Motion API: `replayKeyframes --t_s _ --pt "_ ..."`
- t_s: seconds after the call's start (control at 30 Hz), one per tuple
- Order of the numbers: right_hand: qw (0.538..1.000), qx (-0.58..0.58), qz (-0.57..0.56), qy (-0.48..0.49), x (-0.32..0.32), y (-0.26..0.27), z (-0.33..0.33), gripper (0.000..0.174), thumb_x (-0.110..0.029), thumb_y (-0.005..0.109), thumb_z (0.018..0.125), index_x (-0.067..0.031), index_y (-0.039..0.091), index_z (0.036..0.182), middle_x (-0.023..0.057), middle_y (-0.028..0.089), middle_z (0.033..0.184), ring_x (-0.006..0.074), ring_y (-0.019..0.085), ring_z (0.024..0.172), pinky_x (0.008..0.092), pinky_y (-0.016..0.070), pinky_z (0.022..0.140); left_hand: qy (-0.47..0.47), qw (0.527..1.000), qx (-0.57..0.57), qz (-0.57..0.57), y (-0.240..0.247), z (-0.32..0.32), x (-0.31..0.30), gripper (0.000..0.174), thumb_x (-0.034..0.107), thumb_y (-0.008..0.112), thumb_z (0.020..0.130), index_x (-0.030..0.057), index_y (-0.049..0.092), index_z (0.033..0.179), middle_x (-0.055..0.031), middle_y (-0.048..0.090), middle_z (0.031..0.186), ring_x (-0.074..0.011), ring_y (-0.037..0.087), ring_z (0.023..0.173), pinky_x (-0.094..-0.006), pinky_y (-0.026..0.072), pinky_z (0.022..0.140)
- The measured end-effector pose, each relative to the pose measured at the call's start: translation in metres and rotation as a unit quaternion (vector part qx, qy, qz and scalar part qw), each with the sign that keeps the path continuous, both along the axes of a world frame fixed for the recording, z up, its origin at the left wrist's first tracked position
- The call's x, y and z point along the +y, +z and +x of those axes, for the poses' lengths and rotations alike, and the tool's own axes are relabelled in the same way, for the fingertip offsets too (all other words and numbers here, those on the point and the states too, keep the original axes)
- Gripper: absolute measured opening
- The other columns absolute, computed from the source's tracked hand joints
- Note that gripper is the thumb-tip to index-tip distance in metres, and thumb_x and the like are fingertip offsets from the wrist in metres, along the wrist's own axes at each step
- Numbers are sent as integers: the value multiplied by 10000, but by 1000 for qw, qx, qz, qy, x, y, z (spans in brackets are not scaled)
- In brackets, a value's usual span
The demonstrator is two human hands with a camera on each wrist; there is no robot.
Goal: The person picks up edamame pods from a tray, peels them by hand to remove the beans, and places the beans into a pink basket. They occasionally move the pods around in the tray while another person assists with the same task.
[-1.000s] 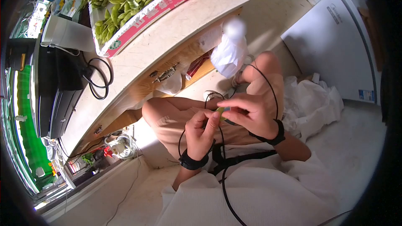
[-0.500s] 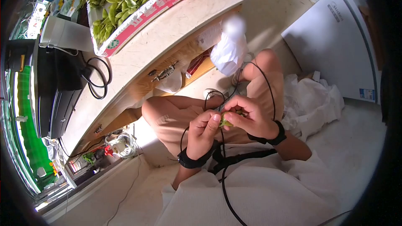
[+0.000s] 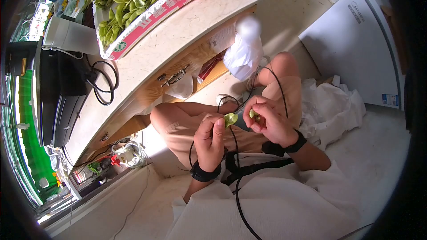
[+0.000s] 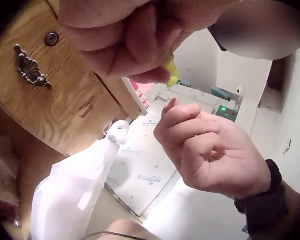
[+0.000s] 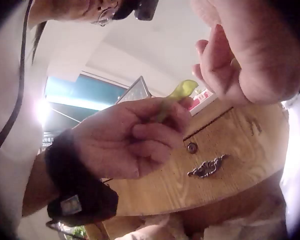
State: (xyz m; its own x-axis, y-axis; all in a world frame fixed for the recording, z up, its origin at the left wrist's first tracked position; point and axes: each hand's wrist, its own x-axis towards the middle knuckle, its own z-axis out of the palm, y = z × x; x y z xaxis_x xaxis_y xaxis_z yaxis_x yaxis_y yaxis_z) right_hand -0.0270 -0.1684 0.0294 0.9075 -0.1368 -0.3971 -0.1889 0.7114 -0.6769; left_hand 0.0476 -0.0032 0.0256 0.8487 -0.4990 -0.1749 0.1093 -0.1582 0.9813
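Note:
The left hand [image 3: 210,140] pinches a green pod [image 3: 230,119] between thumb and fingers in the head view. Beside it, not touching, the right hand [image 3: 272,122] has its fingers curled around small green beans [image 3: 253,114]. From the left wrist, the pod [image 4: 171,71] pokes out under the left hand [image 4: 125,40], with the curled right hand [image 4: 212,150] below it. From the right wrist, the pod [image 5: 182,90] stands up from the left hand [image 5: 132,135], and the right hand [image 5: 255,55] is at the upper right.
A box [image 3: 155,18] of green pods stands on the curved counter [image 3: 213,13]. A white bag [image 3: 243,60] hangs by the drawers. Crumpled white plastic [image 3: 331,111] lies right of the legs, near a white fridge [image 3: 351,49]. Black cables [image 3: 237,164] cross the lap.
The hands, together at the pod before, have moved apart. The right hand has shifted right with beans in its fingers, and the left hand still pinches the pod.

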Motion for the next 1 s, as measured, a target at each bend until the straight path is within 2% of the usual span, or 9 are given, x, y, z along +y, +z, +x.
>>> replayKeyframes --t_s 0.13,0.23,0.33,0.37,0.57,0.67,0.73,0.83,1.0 --pt "999 18 25 18 7 -5 -3 286 -242 365 965 -40 551 886 21 519 685 49 397 513 169 294 442 2 999 -52 4 0 3 -2 77 34 529 905 -25 561 867 -82 544 792 -169 504 723 -251 404 655" --pt "992 32 -33 116 13 -2 -4 249 -236 392 968 -39 533 909 18 507 711 40 424 566 162 309 471 -18 985 -166 40 3 4 -7 63 34 533 900 -18 564 883 -102 548 810 -211 519 733 -276 421 669" --pt "994 -2 -77 78 25 -9 -1 161 -216 558 923 -55 561 931 -65 489 697 3 409 554 165 325 455 -44 975 -212 46 10 -1 -14 55 30 552 888 -10 574 920 -113 555 840 -231 534 762 -312 445 684" --pt "994 -3 -76 79 24 -11 -1 161 -216 558 923 -55 561 931 -65 489 697 3 409 554 165 325 455 -44 975 -213 47 9 -2 -14 55 30 552 888 -10 574 920 -113 555 840 -231 534 762 -312 445 684" --pt "988 -4 -155 28 12 -2 1 147 -173 564 915 -28 566 899 -50 507 687 8 451 589 177 368 491 -52 990 -129 35 3 -6 -1 108 57 604 870 -13 575 947 -76 560 834 -128 531 723 -228 423 666" --pt "970 -10 -231 76 8 -3 -1 150 -152 571 907 -7 563 868 -34 507 673 14 449 603 191 377 511 -65 996 -61 14 0 -7 5 116 81 607 881 -11 573 943 -34 567 839 -73 509 701 -192 402 655" --pt "944 -74 -311 79 9 -7 -2 157 -141 572 903 7 552 853 -19 502 667 22 427 604 206 366 508 -47 985 149 -70 4 -5 8 98 85 582 902 -8 569 929 -1 568 832 -51 489 703 -190 399 642" --pt "948 -81 -296 86 12 -16 -4 158 -134 579 899 16 546 861 -10 506 669 26 413 611 217 360 505 -28 974 207 -84 3 -4 9 79 77 567 908 -2 562 914 14 560 812 -38 484 715 -181 399 648" --pt "953 -72 -284 72 14 -19 -3 163 -145 589 898 10 551 868 -3 513 672 30 415 613 225 365 510 -19 995 96 -11 4 -9 2 77 69 566 898 -3 547 916 10 554 795 -34 483 704 -174 396 625"
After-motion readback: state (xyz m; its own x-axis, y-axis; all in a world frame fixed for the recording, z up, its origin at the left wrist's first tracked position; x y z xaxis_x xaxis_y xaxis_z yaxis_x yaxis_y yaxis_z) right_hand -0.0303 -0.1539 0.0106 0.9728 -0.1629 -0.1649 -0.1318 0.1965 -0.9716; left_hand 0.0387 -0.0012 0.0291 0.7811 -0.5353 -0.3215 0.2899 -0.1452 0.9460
